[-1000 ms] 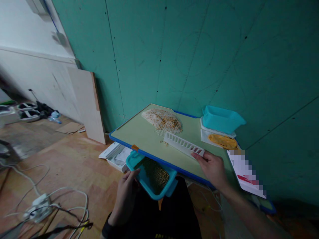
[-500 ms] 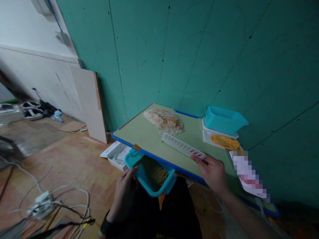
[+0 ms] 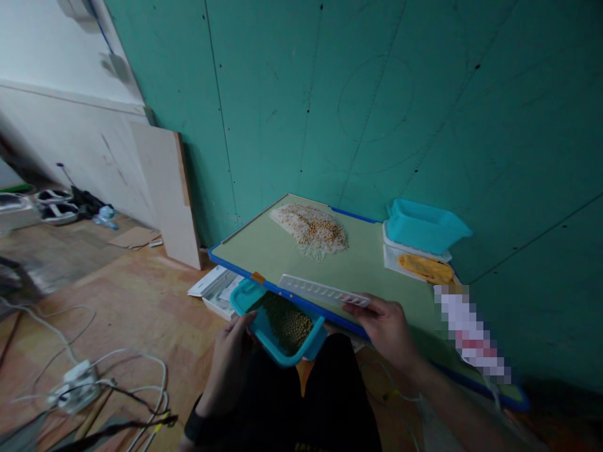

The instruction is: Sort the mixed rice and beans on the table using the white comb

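The white slotted strip (image 3: pixel 323 291) lay along the near edge of the table (image 3: pixel 264 251), its end pinched in my right hand (image 3: pixel 384 326). Just below, my left hand (image 3: pixel 230 364) gripped the teal tub (image 3: pixel 277 323) of beans by its rim. A grain pile (image 3: pixel 313 229) sat farther back.

The left hand (image 3: pixel 229 361) and right hand (image 3: pixel 384 326) are bare. Behind the right hand the forearm is uncovered to the picture's edge. At the wrist behind the left hand sits a dark band or cuff (image 3: pixel 192 427); which one is unclear. Between and below the hands spreads black clothing (image 3: pixel 306 408) with small, unreadable yellow lettering (image 3: pixel 301 447).
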A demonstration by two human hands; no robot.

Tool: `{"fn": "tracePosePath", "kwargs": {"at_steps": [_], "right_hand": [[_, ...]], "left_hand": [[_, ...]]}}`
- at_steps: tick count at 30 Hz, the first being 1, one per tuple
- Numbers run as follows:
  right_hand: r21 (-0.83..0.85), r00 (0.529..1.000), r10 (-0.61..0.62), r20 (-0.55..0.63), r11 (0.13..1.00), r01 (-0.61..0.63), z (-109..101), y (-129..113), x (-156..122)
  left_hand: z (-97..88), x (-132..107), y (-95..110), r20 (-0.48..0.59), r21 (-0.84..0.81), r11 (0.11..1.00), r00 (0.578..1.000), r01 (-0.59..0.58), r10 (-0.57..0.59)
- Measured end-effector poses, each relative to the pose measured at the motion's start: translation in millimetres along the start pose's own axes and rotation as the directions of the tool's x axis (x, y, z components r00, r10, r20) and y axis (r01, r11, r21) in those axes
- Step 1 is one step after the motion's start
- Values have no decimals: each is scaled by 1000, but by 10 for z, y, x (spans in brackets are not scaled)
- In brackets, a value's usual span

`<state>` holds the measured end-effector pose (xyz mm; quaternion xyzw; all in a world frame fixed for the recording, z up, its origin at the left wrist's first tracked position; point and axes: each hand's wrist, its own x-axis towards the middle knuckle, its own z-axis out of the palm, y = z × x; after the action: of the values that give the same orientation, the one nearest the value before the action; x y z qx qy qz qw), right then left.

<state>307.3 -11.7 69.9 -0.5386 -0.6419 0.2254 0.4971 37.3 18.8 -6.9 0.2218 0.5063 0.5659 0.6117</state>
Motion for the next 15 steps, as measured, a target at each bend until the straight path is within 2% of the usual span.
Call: {"fn": "tracePosePath", "kwargs": {"at_steps": [3, 6, 11, 15], "right_hand": [[20, 997, 28, -68, 999, -27, 32, 39, 205], [16, 989, 0, -150, 1000, 3, 70, 208, 660], [-126, 988, -77, -137, 990, 60, 214, 530, 1483], [-148, 993, -94, -76, 986, 82, 310, 691, 1766]], "left_hand": [[-16, -1, 13, 23, -33, 999, 999, 24, -24], [-21, -25, 7, 12, -36, 999, 1000, 24, -24], [-40, -142, -36, 26, -71, 997, 999, 38, -36], [-112, -270, -89, -19, -43, 997, 998, 61, -62]]}}
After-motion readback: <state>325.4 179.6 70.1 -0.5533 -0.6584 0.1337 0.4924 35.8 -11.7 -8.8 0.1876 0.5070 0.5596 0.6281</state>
